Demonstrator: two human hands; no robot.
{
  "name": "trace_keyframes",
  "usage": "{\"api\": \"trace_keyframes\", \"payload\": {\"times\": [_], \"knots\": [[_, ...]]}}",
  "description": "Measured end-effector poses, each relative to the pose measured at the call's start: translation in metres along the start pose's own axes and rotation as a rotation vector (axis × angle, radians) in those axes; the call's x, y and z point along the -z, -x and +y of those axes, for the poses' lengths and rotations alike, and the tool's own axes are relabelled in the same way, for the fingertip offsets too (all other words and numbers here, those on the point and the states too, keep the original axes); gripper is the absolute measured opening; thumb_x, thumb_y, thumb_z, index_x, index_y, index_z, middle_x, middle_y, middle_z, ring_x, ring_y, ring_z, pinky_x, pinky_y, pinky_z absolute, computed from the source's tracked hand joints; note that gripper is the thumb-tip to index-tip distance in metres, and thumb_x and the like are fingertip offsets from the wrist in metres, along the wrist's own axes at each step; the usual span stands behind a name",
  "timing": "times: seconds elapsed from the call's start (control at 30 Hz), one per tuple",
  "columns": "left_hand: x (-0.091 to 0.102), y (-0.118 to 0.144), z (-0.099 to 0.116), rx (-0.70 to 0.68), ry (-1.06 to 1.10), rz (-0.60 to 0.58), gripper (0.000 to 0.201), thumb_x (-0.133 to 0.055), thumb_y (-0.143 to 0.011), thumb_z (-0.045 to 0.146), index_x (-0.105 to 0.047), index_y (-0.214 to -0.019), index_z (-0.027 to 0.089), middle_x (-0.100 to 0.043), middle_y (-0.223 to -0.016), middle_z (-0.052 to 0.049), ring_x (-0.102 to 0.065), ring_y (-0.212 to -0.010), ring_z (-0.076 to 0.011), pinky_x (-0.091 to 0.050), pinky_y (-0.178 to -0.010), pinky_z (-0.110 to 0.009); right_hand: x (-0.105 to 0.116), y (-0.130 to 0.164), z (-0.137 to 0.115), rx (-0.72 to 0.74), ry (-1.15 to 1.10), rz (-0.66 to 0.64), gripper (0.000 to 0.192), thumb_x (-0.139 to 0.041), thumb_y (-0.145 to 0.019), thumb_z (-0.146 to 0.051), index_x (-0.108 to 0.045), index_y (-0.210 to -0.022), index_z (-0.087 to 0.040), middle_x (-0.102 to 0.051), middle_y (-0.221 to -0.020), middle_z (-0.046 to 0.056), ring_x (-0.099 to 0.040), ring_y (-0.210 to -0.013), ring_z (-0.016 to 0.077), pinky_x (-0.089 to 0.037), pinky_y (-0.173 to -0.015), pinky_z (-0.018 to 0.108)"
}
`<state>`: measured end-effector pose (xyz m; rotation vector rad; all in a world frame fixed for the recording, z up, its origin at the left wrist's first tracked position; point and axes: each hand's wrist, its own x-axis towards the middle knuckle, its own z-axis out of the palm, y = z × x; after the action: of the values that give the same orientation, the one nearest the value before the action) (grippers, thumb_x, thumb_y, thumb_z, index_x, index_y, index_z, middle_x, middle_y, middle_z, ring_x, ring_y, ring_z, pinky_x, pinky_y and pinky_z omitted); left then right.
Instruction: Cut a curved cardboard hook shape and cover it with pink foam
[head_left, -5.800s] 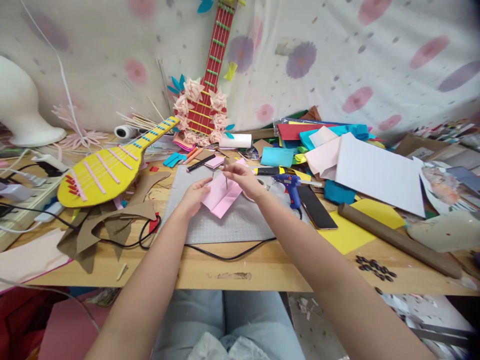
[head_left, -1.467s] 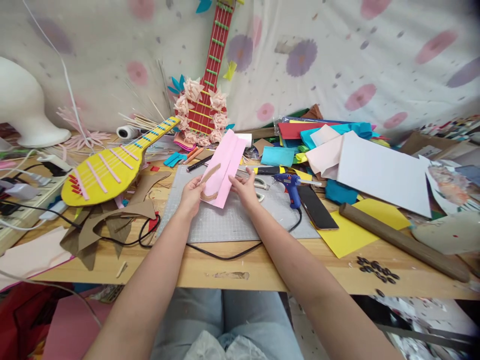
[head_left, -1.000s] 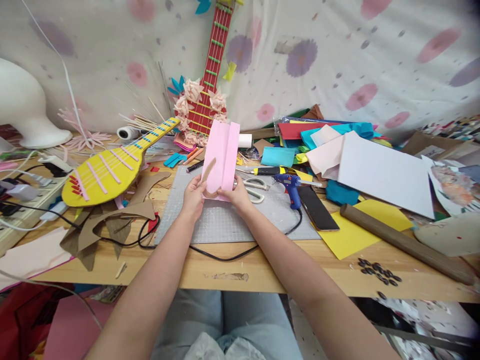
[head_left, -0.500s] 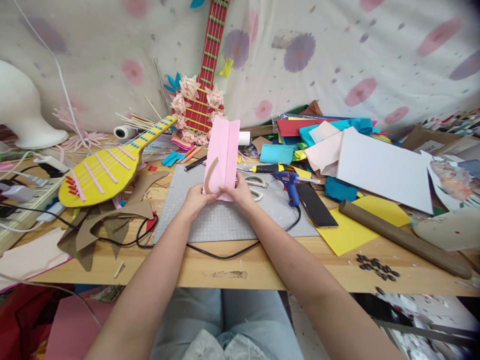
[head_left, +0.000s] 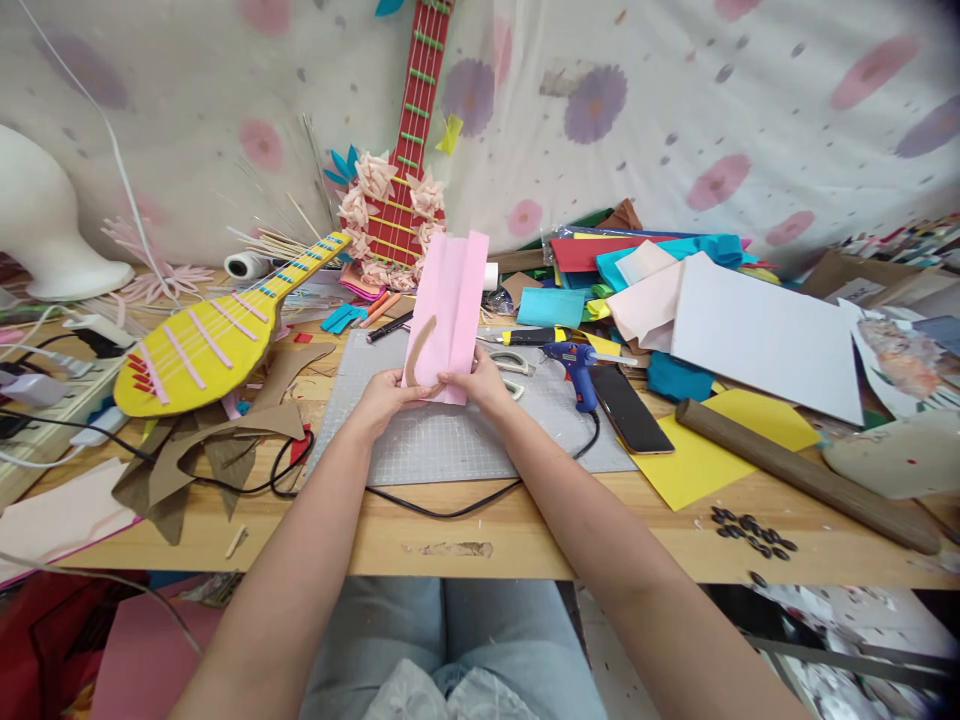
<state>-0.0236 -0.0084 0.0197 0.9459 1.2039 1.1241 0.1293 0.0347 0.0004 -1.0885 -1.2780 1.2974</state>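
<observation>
A folded sheet of pink paper [head_left: 454, 300] is held up over the grey cutting mat [head_left: 405, 455], with a lengthwise crease down its right part. My left hand [head_left: 390, 400] pinches its lower left corner, where a curved strip of brown cardboard [head_left: 418, 350] lies against the paper. At the lower right edge, my right hand [head_left: 480, 382] grips the same paper, its thumb on the front. Scissors [head_left: 513, 362] with pale handles lie just beyond my right hand, partly hidden. A blue glue gun [head_left: 577, 375] rests to their right.
A yellow paper lute [head_left: 199, 350] stands left, a red one [head_left: 397, 215] at the back. A phone [head_left: 631, 410], a brown roll [head_left: 795, 470] and a white board [head_left: 757, 335] lie right. Dark beads [head_left: 754, 533] sit near the front edge; a black cable [head_left: 450, 515] crosses the table.
The pink paper has tilted slightly, its upper right edge swinging right and opening a little along the crease. Both hands keep their hold in nearly the same place.
</observation>
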Motion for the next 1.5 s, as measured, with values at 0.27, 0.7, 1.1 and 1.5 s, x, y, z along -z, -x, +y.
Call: {"api": "trace_keyframes", "payload": {"times": [0.27, 0.7, 1.1, 1.5], "knots": [[0.007, -0.011, -0.006, -0.028, 0.099, 0.161, 0.032, -0.078, -0.041, 0.022, -0.066, -0.068, 0.011, -0.065, -0.059, -0.003, -0.060, -0.054, -0.0150, -0.048, -0.058, -0.028, 0.005, 0.003, -0.008, -0.012, 0.061, -0.096, 0.065, -0.075, -0.045, -0.021, -0.050, -0.104, -0.014, -0.061, -0.106, 0.009, -0.059, -0.093, 0.0220, -0.048, -0.081, 0.039], [0.002, -0.008, -0.005, -0.051, 0.112, 0.276, 0.027, -0.077, -0.049, 0.029, -0.063, -0.064, 0.011, -0.061, -0.053, -0.002, -0.054, -0.045, -0.0111, -0.042, -0.047, -0.022, 0.007, 0.006, -0.004, -0.048, 0.028, -0.284, 0.060, -0.075, -0.049, -0.023, -0.052, -0.104, -0.016, -0.065, -0.092, 0.004, -0.062, -0.079, 0.0187, -0.051, -0.076, 0.040], [0.001, -0.008, -0.003, -0.072, 0.200, 0.292, 0.029, -0.078, -0.046, 0.025, -0.064, -0.066, 0.011, -0.065, -0.062, -0.004, -0.058, -0.056, -0.0149, -0.046, -0.056, -0.027, 0.011, 0.008, -0.004, -0.030, 0.133, -0.397, 0.061, -0.076, -0.047, -0.022, -0.054, -0.104, -0.017, -0.063, -0.096, 0.003, -0.060, -0.081, 0.0183, -0.050, -0.074, 0.036], [0.008, -0.011, -0.001, -0.145, 0.206, 0.378, 0.029, -0.078, -0.044, 0.026, -0.065, -0.066, 0.012, -0.066, -0.065, -0.004, -0.059, -0.061, -0.0152, -0.047, -0.059, -0.026, 0.012, 0.006, -0.003, -0.022, 0.190, -0.410, 0.052, -0.076, -0.048, -0.025, -0.056, -0.096, -0.017, -0.062, -0.081, 0.001, -0.058, -0.068, 0.0152, -0.046, -0.058, 0.027]]}}
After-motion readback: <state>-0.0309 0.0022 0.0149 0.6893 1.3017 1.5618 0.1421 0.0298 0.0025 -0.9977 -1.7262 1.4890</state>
